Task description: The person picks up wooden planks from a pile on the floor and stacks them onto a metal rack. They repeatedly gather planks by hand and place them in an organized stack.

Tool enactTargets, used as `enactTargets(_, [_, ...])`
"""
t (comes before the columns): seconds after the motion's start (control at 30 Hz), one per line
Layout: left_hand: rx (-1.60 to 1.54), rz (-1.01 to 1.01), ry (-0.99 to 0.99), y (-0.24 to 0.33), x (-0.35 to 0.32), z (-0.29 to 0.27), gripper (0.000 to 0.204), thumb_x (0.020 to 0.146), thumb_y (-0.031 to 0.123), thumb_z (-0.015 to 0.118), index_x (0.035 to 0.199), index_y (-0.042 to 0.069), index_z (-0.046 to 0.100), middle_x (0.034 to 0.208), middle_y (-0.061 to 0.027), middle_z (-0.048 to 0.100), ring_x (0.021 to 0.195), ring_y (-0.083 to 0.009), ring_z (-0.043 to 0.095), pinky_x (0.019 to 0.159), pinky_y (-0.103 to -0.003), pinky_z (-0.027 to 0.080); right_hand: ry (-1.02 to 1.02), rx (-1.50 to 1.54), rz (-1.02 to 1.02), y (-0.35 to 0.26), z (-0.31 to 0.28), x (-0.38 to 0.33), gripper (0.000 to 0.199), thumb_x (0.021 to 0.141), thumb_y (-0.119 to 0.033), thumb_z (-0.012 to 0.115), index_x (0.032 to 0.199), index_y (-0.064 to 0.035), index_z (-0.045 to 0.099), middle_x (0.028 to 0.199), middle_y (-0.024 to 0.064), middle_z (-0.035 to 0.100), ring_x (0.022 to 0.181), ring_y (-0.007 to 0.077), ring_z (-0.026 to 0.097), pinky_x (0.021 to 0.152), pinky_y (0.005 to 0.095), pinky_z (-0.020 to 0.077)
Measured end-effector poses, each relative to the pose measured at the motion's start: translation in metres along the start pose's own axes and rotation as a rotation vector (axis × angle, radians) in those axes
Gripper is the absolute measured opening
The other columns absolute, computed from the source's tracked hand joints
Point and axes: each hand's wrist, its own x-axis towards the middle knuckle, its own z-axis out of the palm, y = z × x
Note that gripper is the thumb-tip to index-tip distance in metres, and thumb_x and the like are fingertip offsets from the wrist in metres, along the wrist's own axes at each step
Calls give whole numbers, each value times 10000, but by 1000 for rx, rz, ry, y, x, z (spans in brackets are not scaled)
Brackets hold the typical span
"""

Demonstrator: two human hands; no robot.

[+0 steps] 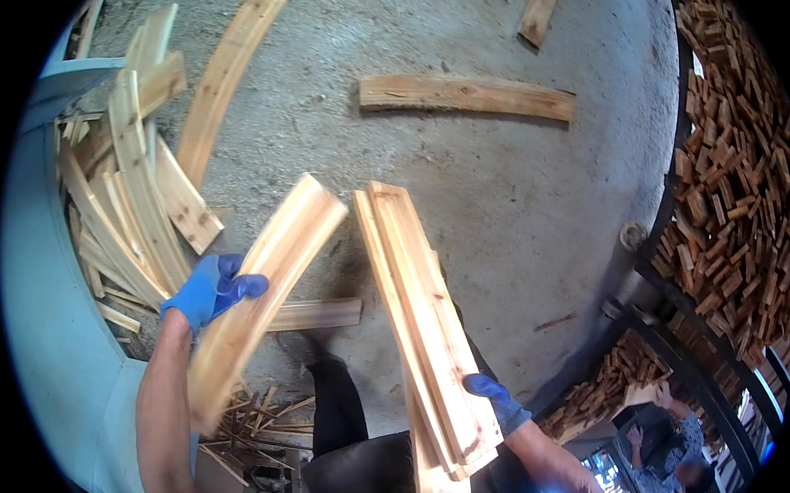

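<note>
Pale, flat wooden board, long and blurred, slants up from lower left, gripped near its middle by the left hand in a blue glove, fingers wrapped over its edge. The right hand, also blue-gloved, is closed under a stack of similar pale wooden slats held against the lap, pointing up and leftward. Beside the left hand a loose pile of pale planks lies in a light blue bin. More boards lie scattered on the grey concrete floor. At lower right another person bends beside dark racks of stacked wood blocks.
</note>
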Motion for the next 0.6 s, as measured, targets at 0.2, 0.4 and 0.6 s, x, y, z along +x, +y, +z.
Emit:
enactTargets(0.2, [-708,-197,20,-2,-3,47,605,727,500,764,1040,0,631,951,-64,642,896,-153,593,802,-318,494,2,62,116,-7,16,-2,630,798,-191,691,1323,47,436,1150,190,621,1035,285,625,955,390,477])
enactTargets(0.4, [-1408,-284,-134,-41,-38,202,520,866,238,644,1317,47,469,1210,-124,581,1125,-253,559,991,-419,438,105,-288,-65,-4,29,0,842,763,-167,708,1466,-61,257,1323,128,500,1146,239,547,975,363,451])
enactTargets(0.6, [-1281,-77,-210,-31,-103,218,590,845,182,671,1351,20,415,1243,-120,552,1133,-228,546,970,-384,450,65,-516,-242,9,27,10,934,759,-166,750,1491,-65,179,1351,111,467,1180,194,492,1000,321,406])
